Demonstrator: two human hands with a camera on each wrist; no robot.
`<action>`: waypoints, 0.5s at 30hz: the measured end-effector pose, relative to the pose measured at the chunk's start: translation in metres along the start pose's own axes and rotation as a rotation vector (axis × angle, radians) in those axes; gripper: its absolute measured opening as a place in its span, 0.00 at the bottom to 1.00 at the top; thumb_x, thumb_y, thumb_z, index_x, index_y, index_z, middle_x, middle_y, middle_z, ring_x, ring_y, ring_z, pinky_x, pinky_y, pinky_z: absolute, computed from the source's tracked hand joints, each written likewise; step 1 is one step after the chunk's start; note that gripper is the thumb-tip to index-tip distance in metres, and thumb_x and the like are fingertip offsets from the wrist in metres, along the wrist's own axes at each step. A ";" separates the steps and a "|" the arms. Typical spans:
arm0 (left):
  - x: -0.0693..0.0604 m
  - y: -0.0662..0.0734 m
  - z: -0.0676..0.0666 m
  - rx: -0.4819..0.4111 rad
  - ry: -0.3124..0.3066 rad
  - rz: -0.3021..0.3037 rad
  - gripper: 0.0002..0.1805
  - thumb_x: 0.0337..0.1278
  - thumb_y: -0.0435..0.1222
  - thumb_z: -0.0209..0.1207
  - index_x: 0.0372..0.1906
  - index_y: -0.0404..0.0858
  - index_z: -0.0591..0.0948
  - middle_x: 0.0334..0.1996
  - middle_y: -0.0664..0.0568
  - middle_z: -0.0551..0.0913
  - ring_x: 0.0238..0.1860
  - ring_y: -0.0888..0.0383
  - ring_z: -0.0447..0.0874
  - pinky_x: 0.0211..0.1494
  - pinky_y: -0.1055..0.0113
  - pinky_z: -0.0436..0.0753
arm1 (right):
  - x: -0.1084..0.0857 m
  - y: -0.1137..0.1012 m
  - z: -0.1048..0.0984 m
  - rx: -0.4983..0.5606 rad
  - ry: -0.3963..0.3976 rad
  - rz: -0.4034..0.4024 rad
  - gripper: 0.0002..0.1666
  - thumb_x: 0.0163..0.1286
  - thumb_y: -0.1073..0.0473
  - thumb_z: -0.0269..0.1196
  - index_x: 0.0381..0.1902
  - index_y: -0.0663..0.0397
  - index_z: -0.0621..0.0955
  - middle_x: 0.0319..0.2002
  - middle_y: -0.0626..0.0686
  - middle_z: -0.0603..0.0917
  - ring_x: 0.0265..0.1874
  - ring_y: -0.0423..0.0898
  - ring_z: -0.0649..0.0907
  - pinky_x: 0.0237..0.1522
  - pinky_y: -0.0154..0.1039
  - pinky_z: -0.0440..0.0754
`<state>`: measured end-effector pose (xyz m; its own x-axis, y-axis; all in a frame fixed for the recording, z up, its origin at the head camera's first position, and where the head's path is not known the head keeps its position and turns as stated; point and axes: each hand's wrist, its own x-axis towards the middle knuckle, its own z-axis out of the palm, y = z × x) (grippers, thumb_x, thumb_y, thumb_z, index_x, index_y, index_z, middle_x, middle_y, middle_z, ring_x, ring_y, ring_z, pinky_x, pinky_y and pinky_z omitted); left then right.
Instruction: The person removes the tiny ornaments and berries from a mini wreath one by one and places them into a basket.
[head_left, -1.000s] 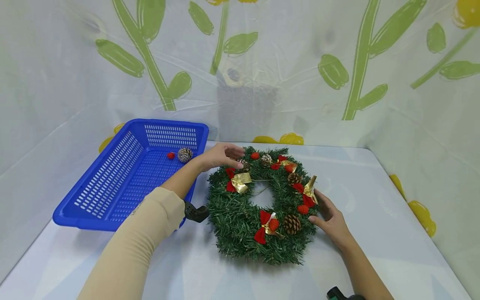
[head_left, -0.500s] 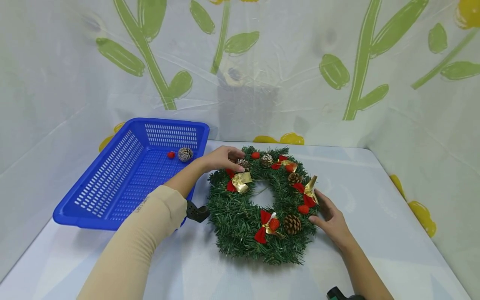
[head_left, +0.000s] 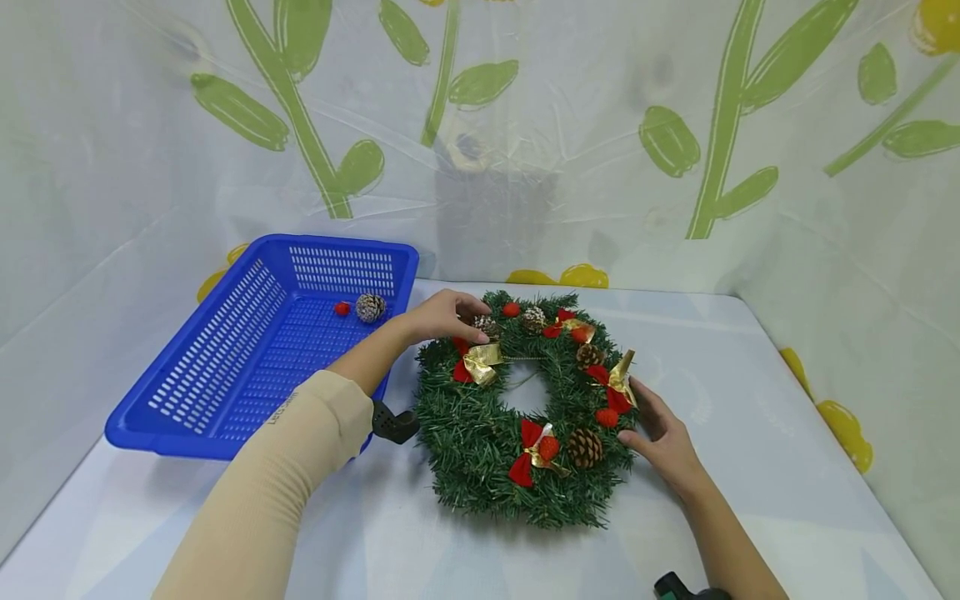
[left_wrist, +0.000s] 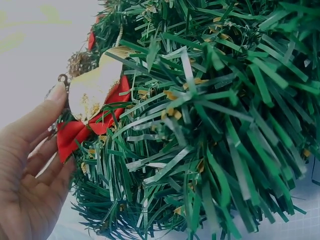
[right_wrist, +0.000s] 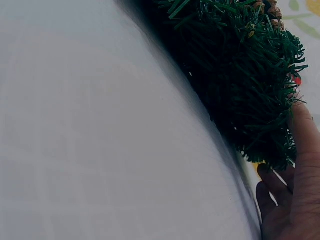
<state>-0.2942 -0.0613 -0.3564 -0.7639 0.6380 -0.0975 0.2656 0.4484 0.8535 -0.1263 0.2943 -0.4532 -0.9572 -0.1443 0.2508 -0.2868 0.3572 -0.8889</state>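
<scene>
A green Christmas wreath [head_left: 472, 437] lies on the table, dressed with red-and-gold bows, red berries and pine cones. At its upper left my left hand [head_left: 444, 317] holds a frosted pine cone [head_left: 486, 326] between thumb and fingers, just above a gold-and-red bow [head_left: 480, 364]. The left wrist view shows the thumb against the cone by the gold ribbon [left_wrist: 95, 95], with the other fingers behind the greenery. On the opposite side, my right hand [head_left: 667, 442] grips the wreath's outer edge. Its thumb lies near a red berry [head_left: 607, 417]; its fingers are partly hidden behind the branches.
To the left stands a blue plastic basket [head_left: 172, 333], holding another frosted pine cone [head_left: 371, 308] and a red berry [head_left: 342, 308]. My left forearm crosses over its right rim. A white wall sheet with plant prints closes off the back and sides of the table.
My left hand has moved slightly right and settled around the frosted pine cone on the wreath. The right hand and the wreath have stayed in place.
</scene>
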 end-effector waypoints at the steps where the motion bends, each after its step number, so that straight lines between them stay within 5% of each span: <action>1: 0.000 0.000 0.000 0.005 0.001 -0.002 0.28 0.52 0.35 0.66 0.60 0.33 0.75 0.57 0.41 0.77 0.54 0.48 0.75 0.56 0.57 0.76 | 0.000 0.000 0.000 0.000 0.000 0.002 0.45 0.61 0.72 0.62 0.73 0.55 0.57 0.62 0.29 0.64 0.60 0.22 0.64 0.58 0.15 0.60; 7: 0.002 0.000 0.000 0.027 0.000 -0.007 0.26 0.51 0.36 0.67 0.57 0.35 0.78 0.54 0.43 0.78 0.50 0.50 0.75 0.52 0.58 0.77 | 0.000 -0.001 0.000 0.004 -0.001 0.004 0.45 0.61 0.72 0.62 0.73 0.55 0.57 0.61 0.28 0.65 0.60 0.22 0.65 0.58 0.16 0.61; 15: 0.002 0.000 0.003 0.017 0.004 0.004 0.25 0.51 0.37 0.67 0.57 0.37 0.78 0.55 0.45 0.78 0.56 0.50 0.74 0.58 0.55 0.75 | 0.000 -0.001 -0.001 0.000 -0.002 0.014 0.45 0.62 0.72 0.63 0.73 0.54 0.57 0.62 0.30 0.64 0.60 0.21 0.64 0.58 0.15 0.60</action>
<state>-0.2941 -0.0583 -0.3581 -0.7649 0.6376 -0.0920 0.2785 0.4560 0.8453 -0.1260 0.2945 -0.4516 -0.9610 -0.1417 0.2377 -0.2736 0.3595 -0.8921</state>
